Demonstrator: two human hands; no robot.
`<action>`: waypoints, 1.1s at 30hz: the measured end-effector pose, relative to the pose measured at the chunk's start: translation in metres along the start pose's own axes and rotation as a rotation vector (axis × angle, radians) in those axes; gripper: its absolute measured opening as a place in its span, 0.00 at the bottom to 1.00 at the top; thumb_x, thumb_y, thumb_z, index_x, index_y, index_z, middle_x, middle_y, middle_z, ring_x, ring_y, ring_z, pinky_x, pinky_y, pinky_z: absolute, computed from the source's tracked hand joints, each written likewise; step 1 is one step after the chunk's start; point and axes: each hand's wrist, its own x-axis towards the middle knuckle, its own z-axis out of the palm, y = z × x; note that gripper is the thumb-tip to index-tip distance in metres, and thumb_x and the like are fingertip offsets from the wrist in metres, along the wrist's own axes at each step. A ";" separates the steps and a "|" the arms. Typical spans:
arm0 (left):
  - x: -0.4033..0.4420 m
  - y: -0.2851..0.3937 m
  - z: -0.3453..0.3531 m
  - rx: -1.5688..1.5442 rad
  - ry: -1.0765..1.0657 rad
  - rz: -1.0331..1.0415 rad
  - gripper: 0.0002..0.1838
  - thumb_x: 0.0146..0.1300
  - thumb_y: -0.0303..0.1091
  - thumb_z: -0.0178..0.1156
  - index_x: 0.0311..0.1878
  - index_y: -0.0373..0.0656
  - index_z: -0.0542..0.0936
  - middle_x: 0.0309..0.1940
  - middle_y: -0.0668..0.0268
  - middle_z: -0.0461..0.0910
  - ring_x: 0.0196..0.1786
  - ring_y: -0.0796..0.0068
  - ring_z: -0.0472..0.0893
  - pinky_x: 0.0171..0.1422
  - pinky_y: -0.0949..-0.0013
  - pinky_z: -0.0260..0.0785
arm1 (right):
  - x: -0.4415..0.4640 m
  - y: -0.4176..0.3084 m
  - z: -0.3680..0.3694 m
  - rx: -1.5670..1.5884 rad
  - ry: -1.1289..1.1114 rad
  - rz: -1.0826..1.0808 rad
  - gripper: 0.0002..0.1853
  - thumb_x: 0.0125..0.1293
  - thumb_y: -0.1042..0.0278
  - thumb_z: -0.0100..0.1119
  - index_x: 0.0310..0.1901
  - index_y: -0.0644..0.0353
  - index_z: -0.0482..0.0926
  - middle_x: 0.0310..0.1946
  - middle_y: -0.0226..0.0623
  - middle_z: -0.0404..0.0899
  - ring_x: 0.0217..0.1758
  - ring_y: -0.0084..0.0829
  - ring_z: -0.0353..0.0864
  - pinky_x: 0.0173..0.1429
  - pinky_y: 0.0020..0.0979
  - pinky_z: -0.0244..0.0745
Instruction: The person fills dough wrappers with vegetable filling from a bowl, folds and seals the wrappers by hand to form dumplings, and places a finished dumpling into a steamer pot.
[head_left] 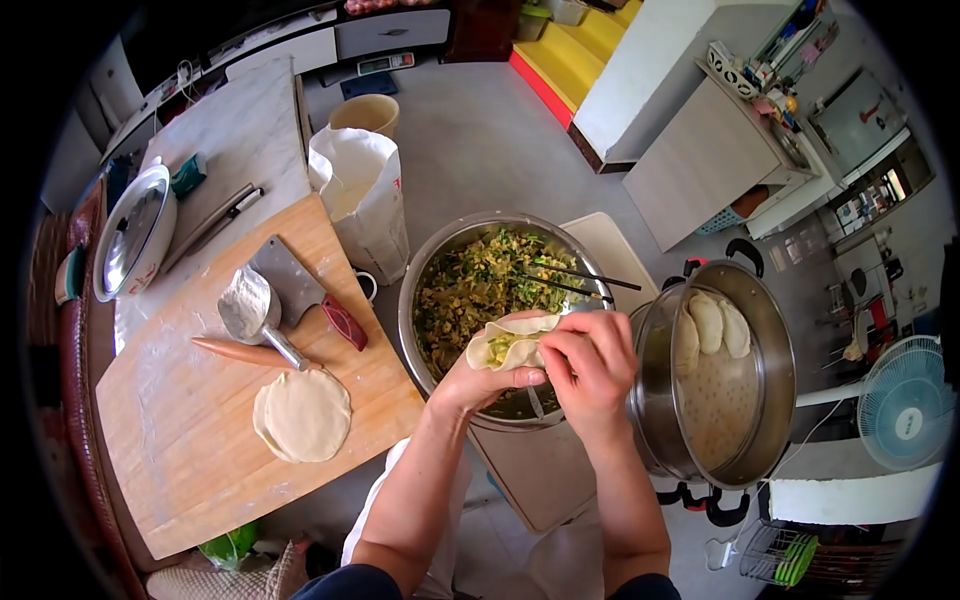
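Head view: filled dumpling (507, 345) cradled in left hand (480, 375), rim pinched by right hand (592, 368).

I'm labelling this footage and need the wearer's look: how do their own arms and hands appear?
The left hand and right hand are ungloved, with no watch visible. The left forearm and right forearm are bare below dark navy sleeves.

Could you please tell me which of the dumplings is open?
The dumpling in the left hand, pinched by the right hand; its filling shows, while the folded dumplings in the steamer look closed.
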 end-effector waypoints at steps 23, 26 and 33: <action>-0.040 0.043 -0.002 -0.108 0.013 0.003 0.32 0.57 0.20 0.72 0.65 0.39 0.72 0.55 0.62 0.80 0.59 0.69 0.80 0.63 0.65 0.77 | 0.049 -0.044 -0.004 0.151 -0.222 0.024 0.17 0.48 0.71 0.71 0.43 0.49 0.90 0.37 0.29 0.75 0.45 0.36 0.72 0.47 0.36 0.73; -0.057 0.064 -0.008 -0.051 0.020 0.060 0.32 0.57 0.20 0.72 0.65 0.39 0.72 0.54 0.63 0.80 0.59 0.69 0.80 0.63 0.64 0.77 | 0.070 -0.070 0.005 0.156 -0.267 -0.090 0.16 0.49 0.71 0.71 0.42 0.49 0.90 0.37 0.29 0.75 0.45 0.35 0.72 0.48 0.36 0.73; -0.129 0.135 -0.024 -0.048 0.077 0.213 0.33 0.55 0.22 0.74 0.65 0.41 0.73 0.55 0.65 0.80 0.59 0.70 0.80 0.61 0.64 0.79 | 0.118 -0.130 0.048 0.339 -0.278 -0.202 0.12 0.60 0.70 0.67 0.46 0.59 0.87 0.45 0.36 0.80 0.50 0.41 0.74 0.52 0.39 0.73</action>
